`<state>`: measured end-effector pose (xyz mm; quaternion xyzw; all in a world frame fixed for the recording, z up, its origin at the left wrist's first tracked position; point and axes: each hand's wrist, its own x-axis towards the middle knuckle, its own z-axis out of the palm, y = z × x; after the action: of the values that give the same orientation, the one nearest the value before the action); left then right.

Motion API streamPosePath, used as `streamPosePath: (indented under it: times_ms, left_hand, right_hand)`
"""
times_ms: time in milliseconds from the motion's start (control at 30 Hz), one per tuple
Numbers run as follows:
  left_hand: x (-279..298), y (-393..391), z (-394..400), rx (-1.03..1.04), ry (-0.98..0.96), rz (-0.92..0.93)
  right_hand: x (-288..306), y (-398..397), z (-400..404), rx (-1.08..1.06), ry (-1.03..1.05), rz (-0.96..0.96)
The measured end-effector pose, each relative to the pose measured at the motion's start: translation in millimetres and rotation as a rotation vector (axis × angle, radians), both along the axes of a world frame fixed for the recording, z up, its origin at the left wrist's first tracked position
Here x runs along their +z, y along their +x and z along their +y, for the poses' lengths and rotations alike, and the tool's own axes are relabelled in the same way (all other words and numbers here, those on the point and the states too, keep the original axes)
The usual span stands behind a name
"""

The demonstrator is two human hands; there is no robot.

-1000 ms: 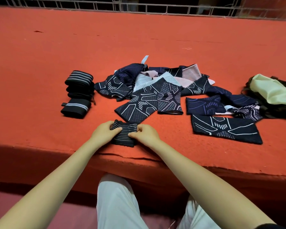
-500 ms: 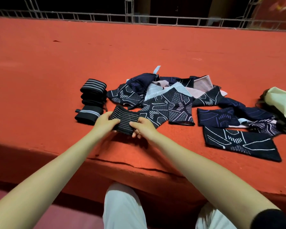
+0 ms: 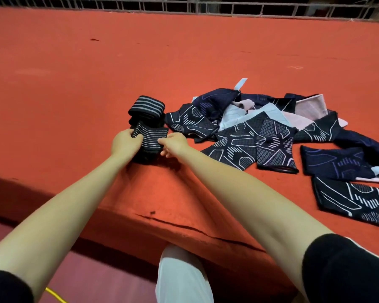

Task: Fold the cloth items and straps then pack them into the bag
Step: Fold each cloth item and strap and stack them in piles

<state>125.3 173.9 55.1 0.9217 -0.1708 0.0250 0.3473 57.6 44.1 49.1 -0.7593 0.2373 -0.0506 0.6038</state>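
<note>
Both the left hand [image 3: 125, 142] and right hand [image 3: 175, 143] are gripping the folded striped strap [image 3: 149, 139], seemingly setting it beside the finished rolls [image 3: 146, 112] to keep straps grouped

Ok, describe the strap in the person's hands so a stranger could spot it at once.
Start at the red platform and find the heap of navy patterned cloths. Just left of it stand rolled black straps. The folded strap lies in front of them, toward the platform's near edge, black with thin pale stripes. It alone is held, the left hand and right hand gripping its ends.
</note>
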Motion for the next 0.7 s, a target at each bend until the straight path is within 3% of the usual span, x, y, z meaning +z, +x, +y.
streamPosePath:
  times_ms: [167,433,600,700]
  left_hand:
    - [-23.7,14.5,12.0,0.059,0.122,-0.039]
    - [-13.9,24.3,16.6,0.178,-0.104,0.033]
    - [-17.6,27.4,13.0,0.163,0.067,0.218]
    - [-18.8,35.4,11.5,0.120,0.018,0.267]
  right_hand:
    - [-13.5,13.3,7.4,0.050,-0.028,0.066]
    - [-13.1,26.8,17.2,-0.001,0.083,0.002]
    - [-13.7,33.3,36.1,-0.094,-0.185,0.124]
    - [-20.5,39.9,35.2,-0.104,-0.169,0.125]
